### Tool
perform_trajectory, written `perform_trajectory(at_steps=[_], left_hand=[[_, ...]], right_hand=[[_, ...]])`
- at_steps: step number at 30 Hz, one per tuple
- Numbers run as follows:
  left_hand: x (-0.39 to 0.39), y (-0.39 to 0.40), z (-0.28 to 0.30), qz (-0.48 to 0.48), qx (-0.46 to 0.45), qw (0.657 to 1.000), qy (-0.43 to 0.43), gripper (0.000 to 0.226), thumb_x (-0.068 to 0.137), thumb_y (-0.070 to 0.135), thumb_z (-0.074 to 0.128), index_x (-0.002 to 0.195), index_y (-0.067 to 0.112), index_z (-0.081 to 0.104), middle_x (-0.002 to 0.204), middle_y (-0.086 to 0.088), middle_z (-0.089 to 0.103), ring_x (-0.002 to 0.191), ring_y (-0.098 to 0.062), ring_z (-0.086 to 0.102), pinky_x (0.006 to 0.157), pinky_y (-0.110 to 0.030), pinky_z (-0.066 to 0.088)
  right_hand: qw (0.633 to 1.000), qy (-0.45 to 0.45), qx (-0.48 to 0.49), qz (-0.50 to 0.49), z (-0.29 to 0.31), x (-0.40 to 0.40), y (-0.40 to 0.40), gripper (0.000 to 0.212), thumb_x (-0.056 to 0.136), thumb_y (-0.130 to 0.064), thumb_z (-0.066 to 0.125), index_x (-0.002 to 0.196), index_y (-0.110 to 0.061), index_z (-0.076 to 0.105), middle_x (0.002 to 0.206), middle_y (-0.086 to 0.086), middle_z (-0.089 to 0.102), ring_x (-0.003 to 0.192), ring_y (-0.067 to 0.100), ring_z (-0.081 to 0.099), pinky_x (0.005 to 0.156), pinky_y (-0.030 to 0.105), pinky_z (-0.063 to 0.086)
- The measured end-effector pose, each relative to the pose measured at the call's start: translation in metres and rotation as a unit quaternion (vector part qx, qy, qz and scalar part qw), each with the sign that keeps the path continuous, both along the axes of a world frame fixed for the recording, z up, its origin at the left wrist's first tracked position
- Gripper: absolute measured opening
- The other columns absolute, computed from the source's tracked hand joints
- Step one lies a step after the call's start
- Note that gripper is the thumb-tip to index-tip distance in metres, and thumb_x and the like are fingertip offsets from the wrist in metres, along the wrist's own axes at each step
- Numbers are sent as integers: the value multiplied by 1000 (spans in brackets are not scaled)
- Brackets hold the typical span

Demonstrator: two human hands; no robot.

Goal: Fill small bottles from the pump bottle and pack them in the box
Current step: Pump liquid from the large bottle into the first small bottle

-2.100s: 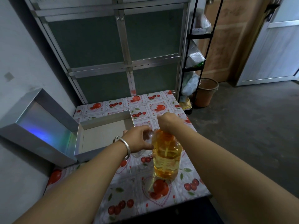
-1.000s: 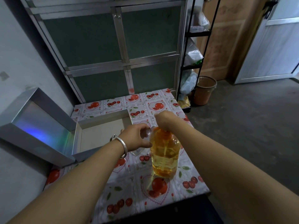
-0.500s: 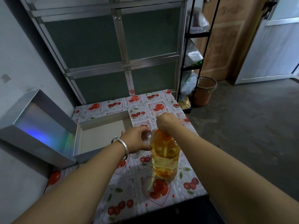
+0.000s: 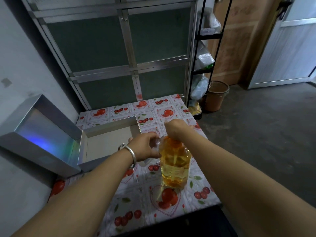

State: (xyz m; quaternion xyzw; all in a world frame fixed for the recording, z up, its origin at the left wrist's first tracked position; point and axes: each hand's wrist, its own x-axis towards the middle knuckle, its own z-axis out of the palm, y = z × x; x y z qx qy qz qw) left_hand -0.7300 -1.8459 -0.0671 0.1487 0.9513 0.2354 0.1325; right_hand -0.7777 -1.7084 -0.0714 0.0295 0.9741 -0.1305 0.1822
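Silver box (image 4: 109,132), lid standing open against the left wall, bare of bottles as far as visible — packing judged not yet begun. Cherry-print table (image 4: 171,207) beneath, box on its left side. Amber-filled pump bottle (image 4: 175,165) upright near the middle, just right of the box and well in from the front edge. Right hand (image 4: 176,130) on top of the pump bottle, fingers curled down over the pump head, which stays hidden beneath them. Left hand (image 4: 145,147) just beside the bottle's neck, fingers wrapped round a small clear bottle (image 4: 158,144) held against the pump bottle's shoulder; level inside too blurred to tell. Some clear thing under that hand too, unidentifiable. Judged mid-fill, early in the task. Risks from here: nozzle hidden behind the fingers, so no easy check of alignment — a small mouth drifting off the spout and liquid running down onto the cloth. Hard press from above on a tall bottle, and a sideways push from the left — possible tipping. Overfilling likely as well, with clear plastic and dim light masking the level. Wet fingers afterwards, and a slippery small bottle on the way to the box.
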Motion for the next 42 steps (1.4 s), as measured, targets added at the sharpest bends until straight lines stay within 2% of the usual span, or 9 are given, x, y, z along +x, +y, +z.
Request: perform_trajectory(at_steps=[5, 10, 13, 19, 25, 31, 33, 37, 42], left_hand=[[2, -1, 3, -2, 3, 1000, 0, 35, 69, 30, 76, 97, 19, 59, 80, 11, 55, 83, -16, 56, 89, -42, 49], [-2, 1, 2, -5, 12, 1000, -5, 37, 68, 30, 77, 97, 17, 60, 87, 3, 60, 87, -21, 58, 87, -44, 49], [-1, 2, -1, -2, -3, 1000, 0, 36, 67, 33, 77, 95, 20, 59, 80, 11, 56, 85, -18, 57, 90, -44, 47], [2, 2, 4, -3, 9, 1000, 2, 36, 69, 31, 77, 97, 20, 57, 81, 11, 54, 84, -16, 56, 86, -39, 50], [1, 4, 4, -8, 0, 1000, 6, 32, 69, 30, 76, 94, 21, 58, 80, 9, 54, 82, -17, 55, 87, -40, 49], [4, 3, 7, -6, 8, 1000, 9, 35, 70, 30, 76, 98, 19, 58, 82, 10, 54, 83, -14, 55, 82, -34, 49], [2, 3, 9, -4, 15, 1000, 8, 35, 70, 28, 76, 99, 20, 58, 83, 10, 55, 84, -14, 55, 84, -35, 50], [0, 4, 3, -5, 1, 1000, 1, 34, 68, 30, 76, 96, 20, 59, 84, 7, 57, 85, -18, 57, 86, -42, 50], [1, 3, 0, 6, -1, 1000, -1, 36, 67, 33, 77, 96, 26, 55, 85, 11, 56, 89, -17, 57, 91, -46, 47]], right_hand=[[998, -29, -40, 26, 20, 7, 0, 59, 96, -5, 39, 150, -15, 16, 153, 15, 26, 137, 34, 32, 108, 44, 35], [999, 0, -35, -27, 1, -2, 0, 48, 95, -19, 31, 143, -19, 35, 135, 13, 47, 119, 32, 47, 106, 52, 33], [999, 14, -25, -30, -3, -3, 0, 45, 94, -20, 32, 138, -19, 41, 130, 10, 50, 118, 31, 47, 106, 53, 29], [997, -34, -60, 35, 18, 5, 3, 56, 98, -9, 35, 150, -16, 16, 153, 14, 25, 136, 33, 33, 107, 44, 35], [999, 13, -18, -27, -7, -7, 0, 41, 93, -17, 37, 133, -16, 45, 113, 8, 52, 104, 30, 51, 105, 54, 34], [996, -53, -69, 13, 8, -6, 1, 54, 99, -17, 33, 150, -18, 16, 151, 14, 29, 134, 35, 35, 109, 51, 35], [998, -36, -45, 27, 6, -7, 0, 56, 97, -12, 38, 149, -18, 20, 148, 15, 34, 130, 35, 39, 108, 51, 36], [999, 10, -15, -28, -8, -9, 1, 42, 92, -17, 39, 133, -15, 46, 116, 12, 53, 96, 27, 49, 101, 51, 39], [997, -24, -67, -21, 6, 0, 1, 45, 99, -25, 33, 143, -14, 35, 141, 15, 45, 124, 34, 48, 104, 51, 39]])
